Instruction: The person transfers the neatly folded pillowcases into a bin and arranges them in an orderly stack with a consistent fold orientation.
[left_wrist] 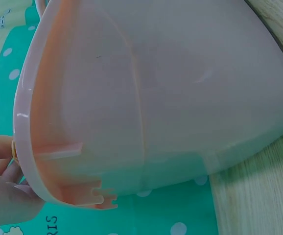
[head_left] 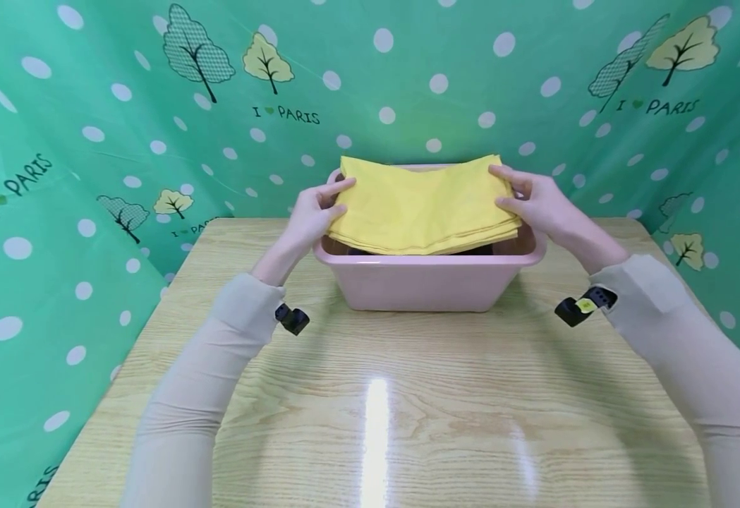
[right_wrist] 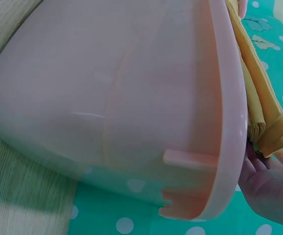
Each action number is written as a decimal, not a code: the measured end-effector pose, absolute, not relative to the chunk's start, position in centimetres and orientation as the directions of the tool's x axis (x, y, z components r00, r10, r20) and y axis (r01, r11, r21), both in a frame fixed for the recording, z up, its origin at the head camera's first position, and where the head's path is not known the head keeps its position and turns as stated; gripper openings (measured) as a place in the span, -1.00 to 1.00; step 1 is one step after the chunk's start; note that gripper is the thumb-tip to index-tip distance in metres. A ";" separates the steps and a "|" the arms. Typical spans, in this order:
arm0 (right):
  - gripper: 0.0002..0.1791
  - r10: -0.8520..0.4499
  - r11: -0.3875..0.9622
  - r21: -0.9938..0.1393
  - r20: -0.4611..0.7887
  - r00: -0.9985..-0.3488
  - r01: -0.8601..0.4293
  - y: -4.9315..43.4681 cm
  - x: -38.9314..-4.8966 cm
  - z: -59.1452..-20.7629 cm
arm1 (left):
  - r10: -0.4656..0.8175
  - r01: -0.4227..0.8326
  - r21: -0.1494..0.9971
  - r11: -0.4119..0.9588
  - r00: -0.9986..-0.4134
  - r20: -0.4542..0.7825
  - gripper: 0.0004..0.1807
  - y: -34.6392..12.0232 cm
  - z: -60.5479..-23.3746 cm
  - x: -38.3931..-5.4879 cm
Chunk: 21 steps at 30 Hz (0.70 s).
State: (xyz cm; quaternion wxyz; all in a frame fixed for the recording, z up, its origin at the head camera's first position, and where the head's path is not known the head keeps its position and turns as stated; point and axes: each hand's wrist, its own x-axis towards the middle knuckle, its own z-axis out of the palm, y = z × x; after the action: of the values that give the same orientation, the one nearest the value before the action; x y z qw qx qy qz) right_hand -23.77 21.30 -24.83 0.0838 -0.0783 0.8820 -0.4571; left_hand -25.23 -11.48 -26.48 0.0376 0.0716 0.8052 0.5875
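Note:
A folded yellow cloth [head_left: 420,204] lies across the mouth of a pink plastic basin [head_left: 417,282], sagging a little in its middle. My left hand [head_left: 312,213] pinches the cloth's left edge between thumb and fingers. At the opposite edge my right hand [head_left: 535,201] grips it the same way. Its layered folds [right_wrist: 264,107] show just past the basin rim in the right wrist view. Below the cloth's front edge, something dark shows inside the basin. In the left wrist view the basin wall [left_wrist: 171,98] hides most of the cloth.
The basin stands at the back of a light wood table [head_left: 433,395]. Behind it hangs a green curtain [head_left: 408,85] with white dots and printed trees, which also runs along both sides. A small black camera [head_left: 292,319] is worn on each wrist.

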 end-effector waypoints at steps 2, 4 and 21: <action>-0.39 -0.217 0.572 -0.818 -0.071 -0.974 -0.068 21.3 -23.8 -25.0 | 0.152 0.065 0.948 0.311 -0.988 0.018 -0.52 -11.5 -26.7 -25.3; -0.39 -0.216 0.573 -0.816 -0.071 -0.974 -0.068 21.3 -23.8 -25.1 | 0.145 0.059 0.947 0.317 -0.989 0.013 -0.52 -11.5 -26.8 -25.3; -0.39 -0.230 0.613 -0.785 -0.069 -0.971 -0.089 21.3 -23.6 -25.9 | 0.201 0.197 0.841 0.504 -0.974 0.107 -0.53 -11.6 -27.8 -25.7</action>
State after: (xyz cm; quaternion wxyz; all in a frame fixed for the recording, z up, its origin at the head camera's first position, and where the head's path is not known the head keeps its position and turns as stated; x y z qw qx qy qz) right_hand -23.63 21.33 -25.85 0.0817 -0.0892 0.8944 -0.4306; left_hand -25.73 -11.61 -27.82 0.0022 0.1148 0.8672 0.4845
